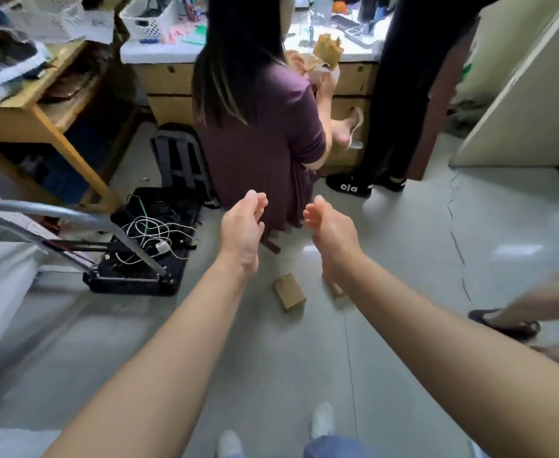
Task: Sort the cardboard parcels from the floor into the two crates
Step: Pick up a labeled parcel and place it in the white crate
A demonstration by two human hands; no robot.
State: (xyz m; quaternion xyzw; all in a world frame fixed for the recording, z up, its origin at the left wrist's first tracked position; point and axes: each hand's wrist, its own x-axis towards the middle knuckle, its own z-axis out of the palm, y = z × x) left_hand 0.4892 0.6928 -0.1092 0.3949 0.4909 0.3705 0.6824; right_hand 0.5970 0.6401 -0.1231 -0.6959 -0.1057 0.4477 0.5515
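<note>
Closest to me I see my own white shoes (pixel 322 421) on a pale grey-green floor (pixel 403 358), glossy enough to catch the ceiling lights, with a thin seam running away from me. Both my bare forearms reach forward over it. Between them a small cardboard parcel (pixel 289 292) lies flat on the floor, its long axis running mostly away from me with the far end leaning a little to the left. Just to its right a second parcel (pixel 335 288) is mostly hidden under my right wrist, so I cannot tell which way it points. Above them my left hand (pixel 243 226) and right hand (pixel 329 233) hang near each other, palms turned inward, fingers loosely curved and spread, holding nothing and clear of both parcels. A sandalled foot (pixel 502 322) comes in from the right edge. To the left, a black crate (pixel 145 279) sits on the floor with white and green cables tangled inside it, and the grey metal tubes of a trolley frame (pixel 56 213) cross in front of it. Beyond my hands a person in a purple top (pixel 264 127) sits with their back to me, a dark backpack (pixel 182 160) on the floor at their left. A second person in black trousers (pixel 400 77) stands to the right. Farthest off, a wooden desk (pixel 165 81) with drawers carries a white basket (pixel 149 14) and clutter. A cluttered wooden shelf (pixel 23 104) fills the left side, and a pale cabinet (pixel 519 94) the right.
</note>
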